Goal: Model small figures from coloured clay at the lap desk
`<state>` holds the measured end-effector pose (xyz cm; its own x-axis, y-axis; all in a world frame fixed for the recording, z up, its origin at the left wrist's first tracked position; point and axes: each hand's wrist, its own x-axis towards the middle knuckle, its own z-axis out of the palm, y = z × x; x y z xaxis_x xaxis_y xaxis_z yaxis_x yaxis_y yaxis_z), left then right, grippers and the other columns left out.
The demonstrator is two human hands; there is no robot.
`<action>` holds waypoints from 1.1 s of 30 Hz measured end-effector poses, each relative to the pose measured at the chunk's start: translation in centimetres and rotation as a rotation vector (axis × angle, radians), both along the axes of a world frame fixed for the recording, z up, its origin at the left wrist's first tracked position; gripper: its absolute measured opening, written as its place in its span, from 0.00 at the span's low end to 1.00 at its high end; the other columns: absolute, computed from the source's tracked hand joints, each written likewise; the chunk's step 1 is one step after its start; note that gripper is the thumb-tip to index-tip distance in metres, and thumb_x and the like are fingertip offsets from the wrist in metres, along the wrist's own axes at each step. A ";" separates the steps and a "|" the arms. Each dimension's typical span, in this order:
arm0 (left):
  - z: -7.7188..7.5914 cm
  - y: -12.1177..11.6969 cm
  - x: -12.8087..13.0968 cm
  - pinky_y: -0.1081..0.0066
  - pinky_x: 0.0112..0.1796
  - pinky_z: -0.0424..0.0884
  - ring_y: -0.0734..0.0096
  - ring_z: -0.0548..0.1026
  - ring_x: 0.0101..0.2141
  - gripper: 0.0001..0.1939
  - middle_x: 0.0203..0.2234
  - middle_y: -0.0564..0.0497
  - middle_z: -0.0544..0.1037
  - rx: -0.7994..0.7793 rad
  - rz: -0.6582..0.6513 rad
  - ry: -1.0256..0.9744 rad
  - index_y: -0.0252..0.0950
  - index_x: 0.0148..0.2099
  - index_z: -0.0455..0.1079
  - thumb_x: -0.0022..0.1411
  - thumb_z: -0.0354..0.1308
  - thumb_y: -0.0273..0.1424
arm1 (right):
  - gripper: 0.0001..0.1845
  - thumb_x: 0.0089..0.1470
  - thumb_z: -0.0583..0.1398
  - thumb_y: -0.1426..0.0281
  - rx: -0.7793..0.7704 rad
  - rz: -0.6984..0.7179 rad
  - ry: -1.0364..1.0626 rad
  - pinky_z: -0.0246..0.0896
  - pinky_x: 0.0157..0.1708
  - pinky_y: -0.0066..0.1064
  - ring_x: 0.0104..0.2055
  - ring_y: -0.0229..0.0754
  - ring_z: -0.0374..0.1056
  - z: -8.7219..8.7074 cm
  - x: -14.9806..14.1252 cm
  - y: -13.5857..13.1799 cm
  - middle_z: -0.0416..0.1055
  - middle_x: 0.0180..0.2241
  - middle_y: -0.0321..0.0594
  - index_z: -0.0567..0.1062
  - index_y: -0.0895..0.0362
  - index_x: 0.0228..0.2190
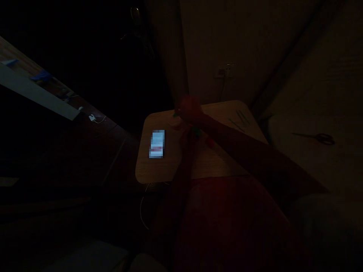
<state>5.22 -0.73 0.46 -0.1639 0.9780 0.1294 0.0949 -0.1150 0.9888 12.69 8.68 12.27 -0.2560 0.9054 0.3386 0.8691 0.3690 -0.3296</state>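
In the very dim light, the right hand (190, 110) is seen raised above a small wooden table (159, 170), and the left hand (187, 139) is held just below it, beside a small green object (196, 132). How far each hand is open, or what is gripped, cannot be told. A lit phone (157, 144) is lying on the table, thin green sticks (240, 118) are placed near the far edge, and scissors (319, 138) are lying further right.

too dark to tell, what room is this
Probably a bedroom, though it's dim: a lit phone on a small wooden table, a wall socket behind, and scissors on what looks like a bed.
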 end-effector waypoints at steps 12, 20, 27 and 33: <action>0.2 0.1 -0.3 0.62 0.46 0.81 0.58 0.84 0.45 0.14 0.46 0.41 0.86 0.018 -0.013 -0.062 0.36 0.47 0.80 0.65 0.66 0.39 | 0.10 0.55 0.67 0.62 -0.100 -0.141 0.868 0.70 0.36 0.35 0.34 0.45 0.75 -7.3 7.6 -8.7 0.82 0.33 0.44 0.83 0.55 0.33; 0.5 0.3 -0.9 0.58 0.52 0.80 0.56 0.83 0.48 0.14 0.45 0.41 0.86 0.042 -0.050 -0.058 0.35 0.43 0.81 0.60 0.69 0.40 | 0.07 0.50 0.68 0.65 -0.180 -0.149 0.894 0.71 0.37 0.35 0.33 0.45 0.77 -9.8 7.7 -9.8 0.83 0.31 0.43 0.83 0.56 0.30; 0.2 0.4 -1.0 0.62 0.46 0.81 0.59 0.84 0.43 0.20 0.40 0.43 0.86 0.006 -0.071 -0.080 0.35 0.42 0.79 0.50 0.76 0.41 | 0.09 0.51 0.68 0.69 -0.156 -0.113 0.901 0.72 0.38 0.33 0.35 0.44 0.78 -10.4 7.5 -10.0 0.84 0.34 0.42 0.83 0.57 0.37; -0.8 0.8 -1.4 0.67 0.37 0.79 0.65 0.82 0.33 0.17 0.31 0.49 0.84 0.034 -0.051 -0.075 0.35 0.34 0.77 0.47 0.76 0.39 | 0.14 0.52 0.67 0.70 -0.156 0.023 0.862 0.73 0.43 0.35 0.38 0.45 0.79 -10.8 7.8 -10.5 0.85 0.40 0.44 0.86 0.56 0.42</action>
